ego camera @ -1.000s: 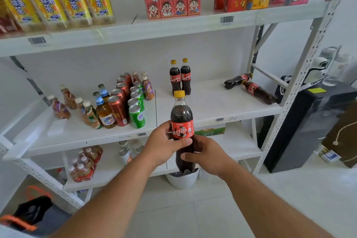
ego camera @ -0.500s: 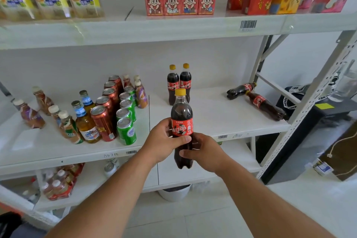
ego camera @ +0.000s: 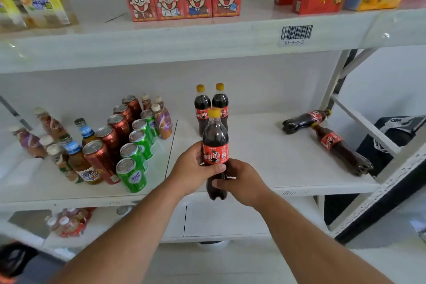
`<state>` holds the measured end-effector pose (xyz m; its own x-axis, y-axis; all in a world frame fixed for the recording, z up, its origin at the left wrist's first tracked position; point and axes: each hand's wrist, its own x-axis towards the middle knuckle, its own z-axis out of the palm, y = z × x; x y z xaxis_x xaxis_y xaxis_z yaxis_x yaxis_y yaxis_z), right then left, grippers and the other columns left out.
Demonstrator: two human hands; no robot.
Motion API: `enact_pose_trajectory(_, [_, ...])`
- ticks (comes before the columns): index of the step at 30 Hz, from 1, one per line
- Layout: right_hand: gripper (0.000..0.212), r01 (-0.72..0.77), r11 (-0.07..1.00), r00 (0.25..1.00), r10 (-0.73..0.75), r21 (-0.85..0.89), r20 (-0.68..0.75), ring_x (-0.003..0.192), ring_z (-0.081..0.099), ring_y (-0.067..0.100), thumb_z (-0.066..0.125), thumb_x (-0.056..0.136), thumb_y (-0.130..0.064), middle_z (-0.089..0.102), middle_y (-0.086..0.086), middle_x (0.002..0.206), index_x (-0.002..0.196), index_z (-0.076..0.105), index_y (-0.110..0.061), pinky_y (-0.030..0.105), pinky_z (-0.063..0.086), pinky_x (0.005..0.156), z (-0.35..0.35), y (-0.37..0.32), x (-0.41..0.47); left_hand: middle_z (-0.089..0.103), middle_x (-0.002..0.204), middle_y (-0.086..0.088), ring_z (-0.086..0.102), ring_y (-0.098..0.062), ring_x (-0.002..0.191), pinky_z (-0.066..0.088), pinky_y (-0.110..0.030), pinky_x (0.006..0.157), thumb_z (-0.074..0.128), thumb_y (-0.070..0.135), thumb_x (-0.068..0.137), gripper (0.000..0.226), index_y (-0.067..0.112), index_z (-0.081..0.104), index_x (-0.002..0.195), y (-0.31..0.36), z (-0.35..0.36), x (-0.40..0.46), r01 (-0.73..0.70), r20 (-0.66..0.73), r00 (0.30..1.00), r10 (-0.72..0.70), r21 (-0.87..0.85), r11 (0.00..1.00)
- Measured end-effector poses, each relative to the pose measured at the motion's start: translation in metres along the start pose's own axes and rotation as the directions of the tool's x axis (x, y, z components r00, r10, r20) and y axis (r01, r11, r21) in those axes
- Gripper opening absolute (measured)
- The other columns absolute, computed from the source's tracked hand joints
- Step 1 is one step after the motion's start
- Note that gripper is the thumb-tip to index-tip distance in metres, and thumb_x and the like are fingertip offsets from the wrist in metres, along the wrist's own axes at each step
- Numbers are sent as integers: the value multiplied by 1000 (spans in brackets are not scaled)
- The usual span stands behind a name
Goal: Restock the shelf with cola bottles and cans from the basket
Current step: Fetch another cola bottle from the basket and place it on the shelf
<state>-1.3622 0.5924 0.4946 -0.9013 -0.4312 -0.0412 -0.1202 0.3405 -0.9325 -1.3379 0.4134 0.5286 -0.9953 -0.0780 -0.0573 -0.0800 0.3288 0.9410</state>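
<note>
You held the bottle (ego camera: 215, 145) upright with both hands: your left hand (ego camera: 192, 168) wrapped its label, your right hand (ego camera: 242, 182) gripped lower, just in front of the shelf (ego camera: 265, 157) edge.

White shelf (ego camera: 265, 157) carries standing cola bottles (ego camera: 211, 108), cans (ego camera: 115, 145), two toppled bottles (ego camera: 332, 140).
</note>
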Motion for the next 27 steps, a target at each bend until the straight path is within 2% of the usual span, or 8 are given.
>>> enact_pose_trajectory(3, [21, -7, 1000, 1000, 7, -10, 30, 80, 76, 26, 77, 84, -13, 79, 1, 88, 103, 72, -20, 39, 61, 78, -7, 6, 18, 75, 120, 18, 70, -1, 114, 54, -31, 104, 92, 15, 79, 60, 47, 61, 119, 1, 4, 12, 20, -36, 999, -20, 2, 1000])
enact_pose_trajectory(7, [24, -26, 1000, 999, 27, -14, 40, 86, 76, 21, 79, 83, -14, 79, -2, 92, 104, 72, -22, 38, 62, 81, -11, 12, 41, 73, 124, 16, 68, -6, 117, 52, -32, 105, 91, 17, 79, 64, 43, 59, 127, -2, 5, 30, 47, -62, 997, -46, 6, 999])
enact_pose_trajectory(9, [22, -43, 999, 998, 44, -25, 47, 80, 75, 22, 78, 83, -13, 79, 0, 88, 102, 72, -21, 40, 62, 78, -10, 13, 52, 72, 124, 16, 68, -7, 118, 52, -32, 105, 92, 17, 79, 65, 42, 58, 129, -5, 2, 39, 61, -68, 996, -60, 9, 998])
enact_pose_trajectory(13, [20, -44, 998, 998, 46, -40, 49, 70, 74, 28, 76, 80, -16, 77, 2, 83, 99, 71, -21, 48, 63, 75, -4, 15, 75, 72, 120, 20, 67, -4, 118, 51, -27, 102, 91, 15, 78, 62, 49, 59, 118, -15, -8, 60, 49, -65, 997, -48, 13, 999])
enact_pose_trajectory(16, [21, -61, 996, 997, 63, -60, 35, 69, 74, 26, 75, 81, -19, 77, 0, 84, 100, 70, -23, 49, 63, 76, 3, 15, 91, 71, 120, 21, 66, 0, 116, 50, -18, 95, 91, 11, 79, 66, 44, 57, 125, -23, -17, 75, 40, -39, 998, -40, -10, 999])
enact_pose_trajectory(18, [21, -79, 994, 997, 80, -70, 16, 71, 74, 25, 75, 83, -18, 78, -1, 85, 102, 69, -24, 48, 64, 76, 8, 17, 100, 71, 121, 21, 66, 0, 117, 50, -19, 96, 91, 11, 79, 67, 43, 57, 128, -30, -21, 88, 19, -13, 1000, -19, -14, 1000])
enact_pose_trajectory(22, [21, -128, 988, 992, 125, -88, -36, 75, 74, 22, 75, 84, -17, 78, -4, 86, 103, 69, -25, 43, 64, 77, 13, 22, 115, 70, 116, 25, 65, 3, 116, 49, -17, 93, 89, 9, 80, 63, 49, 58, 117, -47, -24, 109, -4, 8, 1000, 5, -17, 1000])
enact_pose_trajectory(27, [25, -135, 984, 990, 131, -113, -45, 80, 74, 18, 75, 83, -21, 78, -7, 90, 104, 70, -33, 39, 63, 80, 17, 29, 137, 72, 118, 26, 64, -2, 122, 51, -25, 100, 90, 12, 80, 66, 53, 58, 121, -60, -26, 130, -16, -5, 1000, 16, -16, 1000])
